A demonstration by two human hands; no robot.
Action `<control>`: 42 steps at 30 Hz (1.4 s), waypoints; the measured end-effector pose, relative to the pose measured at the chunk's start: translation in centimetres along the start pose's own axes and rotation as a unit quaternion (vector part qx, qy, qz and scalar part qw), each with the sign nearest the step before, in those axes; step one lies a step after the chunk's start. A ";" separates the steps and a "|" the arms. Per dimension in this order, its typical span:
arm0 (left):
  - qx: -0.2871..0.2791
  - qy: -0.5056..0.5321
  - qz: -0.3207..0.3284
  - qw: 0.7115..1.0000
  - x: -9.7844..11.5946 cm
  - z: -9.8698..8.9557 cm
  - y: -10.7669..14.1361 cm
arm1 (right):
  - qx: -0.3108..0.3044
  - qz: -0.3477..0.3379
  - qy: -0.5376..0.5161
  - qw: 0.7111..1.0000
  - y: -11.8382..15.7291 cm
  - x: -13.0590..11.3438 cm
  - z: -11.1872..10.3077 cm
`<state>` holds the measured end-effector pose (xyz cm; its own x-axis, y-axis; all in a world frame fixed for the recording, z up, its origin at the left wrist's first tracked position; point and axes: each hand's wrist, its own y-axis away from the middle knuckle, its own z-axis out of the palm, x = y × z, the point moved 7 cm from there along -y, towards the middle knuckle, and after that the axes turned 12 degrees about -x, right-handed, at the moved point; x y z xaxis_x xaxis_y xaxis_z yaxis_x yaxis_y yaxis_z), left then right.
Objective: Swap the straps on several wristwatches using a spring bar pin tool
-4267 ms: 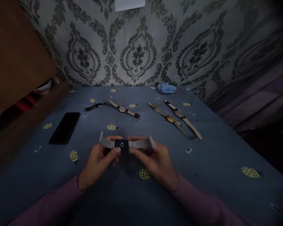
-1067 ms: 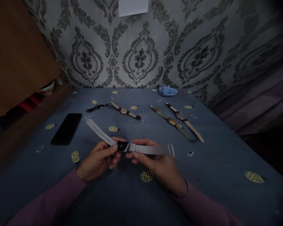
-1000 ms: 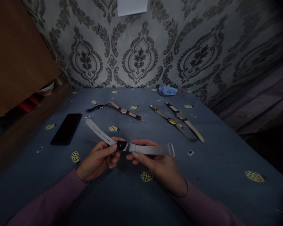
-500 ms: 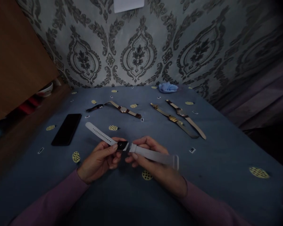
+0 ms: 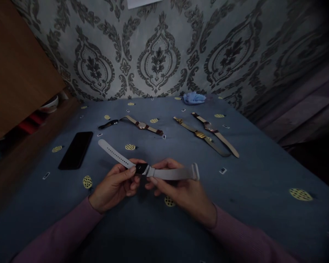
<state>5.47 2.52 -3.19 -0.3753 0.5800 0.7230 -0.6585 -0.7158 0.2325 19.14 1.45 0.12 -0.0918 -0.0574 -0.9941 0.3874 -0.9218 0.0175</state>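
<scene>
My left hand is closed on a smartwatch with a dark face. A light grey strap half with a row of holes runs from the watch up to the left. Between the thumb and fingers of my right hand is the other grey watch strap half, which has a loop at its far end. Its near end meets the right edge of the watch case; whether it is locked in, I cannot tell. Both hands are just above the tablecloth.
A black phone lies at the left. Further back are a small dark band, a brown-and-beige watch, a gold watch and another beige-strapped watch. A crumpled blue cloth sits near the wall.
My right hand has brought its strap half left against the watch case, closing the small gap. That strap now lies more level. The view has shifted slightly.
</scene>
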 end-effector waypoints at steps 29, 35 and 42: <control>0.031 -0.418 0.041 0.907 2.9 0.6 1.2 | -0.053 -0.101 0.235 0.965 0.5 -1.8 -0.1; 0.013 -0.489 0.084 0.868 3.7 1.6 1.4 | -0.071 -0.153 0.306 0.937 1.0 -2.3 0.1; -0.011 -0.484 0.095 0.870 3.5 2.1 1.4 | -0.056 -0.232 0.412 0.879 1.6 -2.6 0.9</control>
<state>4.61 2.74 0.99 0.2400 -0.1540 0.9585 -0.6608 -0.7492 0.0451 19.19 -0.22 2.80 0.4140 0.6550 -0.6321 0.5765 -0.7261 -0.3748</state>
